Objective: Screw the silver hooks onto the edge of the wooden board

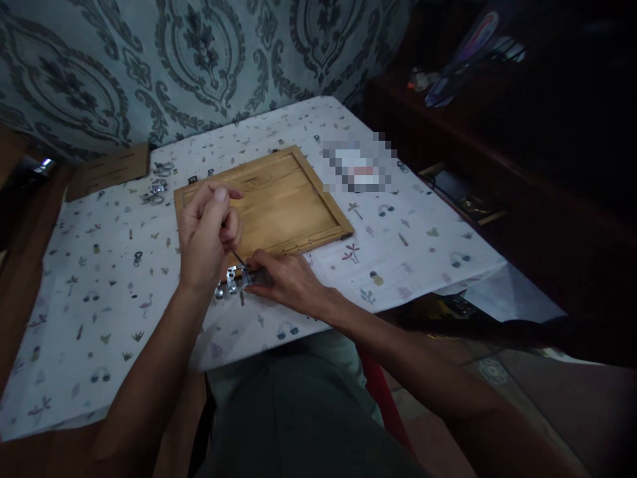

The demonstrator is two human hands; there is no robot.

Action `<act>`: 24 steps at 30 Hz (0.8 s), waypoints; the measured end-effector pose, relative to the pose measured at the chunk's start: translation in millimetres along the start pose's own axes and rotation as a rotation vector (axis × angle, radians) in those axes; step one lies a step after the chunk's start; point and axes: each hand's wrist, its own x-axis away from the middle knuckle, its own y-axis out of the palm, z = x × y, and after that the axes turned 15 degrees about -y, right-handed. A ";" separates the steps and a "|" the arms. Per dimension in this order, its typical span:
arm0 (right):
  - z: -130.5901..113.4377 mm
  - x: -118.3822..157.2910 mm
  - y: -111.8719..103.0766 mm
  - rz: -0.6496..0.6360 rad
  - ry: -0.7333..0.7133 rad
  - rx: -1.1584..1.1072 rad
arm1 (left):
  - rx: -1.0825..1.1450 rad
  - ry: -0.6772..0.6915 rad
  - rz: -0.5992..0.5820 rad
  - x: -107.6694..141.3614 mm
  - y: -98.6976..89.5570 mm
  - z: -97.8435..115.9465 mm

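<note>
A wooden cabinet door (263, 199) with a raised frame lies flat on the patterned tablecloth. At its near left edge sits a shiny metal hinge (231, 279). My right hand (286, 279) pinches the hinge's right end between thumb and fingers. Above the door's left corner, my left hand (206, 229) is closed around a tool that looks like a screwdriver (238, 257). Its thin dark shaft slants down to the hinge, and its handle is hidden in the fist. Whether the tip sits in a screw is too small to tell.
Several more metal hinges (156, 184) lie at the back left, beside a brown cardboard piece (110, 174). A pixelated item (358, 166) rests right of the door. The table (428, 255) meets a patterned wall behind; dark furniture (448, 126) stands to the right.
</note>
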 end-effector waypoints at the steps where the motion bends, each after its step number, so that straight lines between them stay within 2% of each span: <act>1: 0.4 0.3 0.3 0.007 -0.007 0.003 | -0.002 -0.021 -0.041 -1.0 -1.6 1.0; 4: 1.5 0.8 1.5 0.024 -0.023 0.010 | -0.003 -0.048 -0.086 -0.1 -4.8 3.7; 10: 0.7 0.2 0.7 -0.011 -0.001 0.023 | -0.076 0.021 0.153 12.6 0.8 4.0; 12: 0.4 -0.1 0.0 -0.024 0.009 0.023 | -0.045 0.027 0.179 15.2 4.2 2.8; 16: 0.3 -0.3 -0.8 -0.030 0.011 0.002 | 0.015 0.045 0.160 14.2 7.9 -0.3; 24: 0.0 -0.8 -1.5 -0.029 0.018 -0.033 | 0.001 0.066 0.120 11.5 9.7 -2.2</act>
